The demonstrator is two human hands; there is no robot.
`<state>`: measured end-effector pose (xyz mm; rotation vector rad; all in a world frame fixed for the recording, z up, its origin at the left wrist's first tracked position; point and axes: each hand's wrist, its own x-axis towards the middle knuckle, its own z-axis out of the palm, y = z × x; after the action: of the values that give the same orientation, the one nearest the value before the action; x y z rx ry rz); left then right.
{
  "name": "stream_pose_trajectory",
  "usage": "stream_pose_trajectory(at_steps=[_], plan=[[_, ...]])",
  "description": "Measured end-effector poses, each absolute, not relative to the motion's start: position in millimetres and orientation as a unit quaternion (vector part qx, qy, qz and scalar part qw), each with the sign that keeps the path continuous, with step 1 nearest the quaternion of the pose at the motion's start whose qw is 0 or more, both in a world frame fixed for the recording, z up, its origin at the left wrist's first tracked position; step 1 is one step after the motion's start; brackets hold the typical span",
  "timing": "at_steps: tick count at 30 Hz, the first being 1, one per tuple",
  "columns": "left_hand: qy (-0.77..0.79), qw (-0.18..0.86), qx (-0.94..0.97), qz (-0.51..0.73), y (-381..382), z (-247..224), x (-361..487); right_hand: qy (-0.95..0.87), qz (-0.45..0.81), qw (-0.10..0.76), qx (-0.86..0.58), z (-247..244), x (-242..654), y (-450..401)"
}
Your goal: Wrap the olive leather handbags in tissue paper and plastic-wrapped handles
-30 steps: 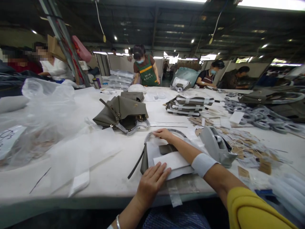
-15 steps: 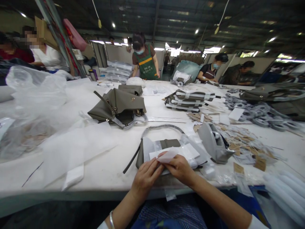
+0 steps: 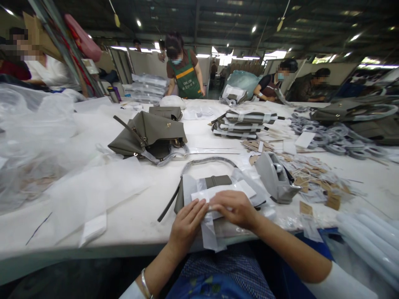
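A grey-green handbag (image 3: 218,180) lies on the table in front of me, partly covered by white sheets and clear film. Its wrapped handle (image 3: 212,159) arches away from me. Both hands meet over a white paper (image 3: 199,195) on the bag's near side. My left hand (image 3: 187,226) keeps its fingers straight and close together, fingertips pressing the paper. Bent fingers of my right hand (image 3: 238,209) pinch the paper beside them; its thumb is partly hidden. A translucent strip (image 3: 209,234) hangs below the hands over the table edge.
Another grey-green bag (image 3: 149,137) lies farther back, near a stack of wrapped bags (image 3: 243,123). On the right are a grey tape dispenser (image 3: 276,178), brown tags (image 3: 311,178) and white rolls (image 3: 370,241). Translucent sheets (image 3: 102,191) spread leftward. A co-worker (image 3: 187,74) stands opposite.
The raised translucent flap between my fingers has gone down, and a strip now hangs toward me. My right hand has turned flatter over the paper. The view has shifted slightly.
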<state>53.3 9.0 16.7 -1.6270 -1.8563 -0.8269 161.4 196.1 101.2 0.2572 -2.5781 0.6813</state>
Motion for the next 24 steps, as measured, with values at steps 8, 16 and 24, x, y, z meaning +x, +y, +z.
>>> stream_pose_trajectory(at_steps=[8, 16, 24], plan=[[-0.684, 0.300, -0.605, -0.274, 10, 17, 53, -0.990, 0.081, -0.102, -0.046, 105, 63, 249], [-0.681, 0.308, -0.611, -0.261, 11, 15, 55, -0.988, 0.112, -0.104, -0.009, 93, 39, 229], [-0.685, 0.304, -0.612, -0.252, 9, 15, 56, -0.988, 0.138, -0.065, -0.031, 89, 52, 239]])
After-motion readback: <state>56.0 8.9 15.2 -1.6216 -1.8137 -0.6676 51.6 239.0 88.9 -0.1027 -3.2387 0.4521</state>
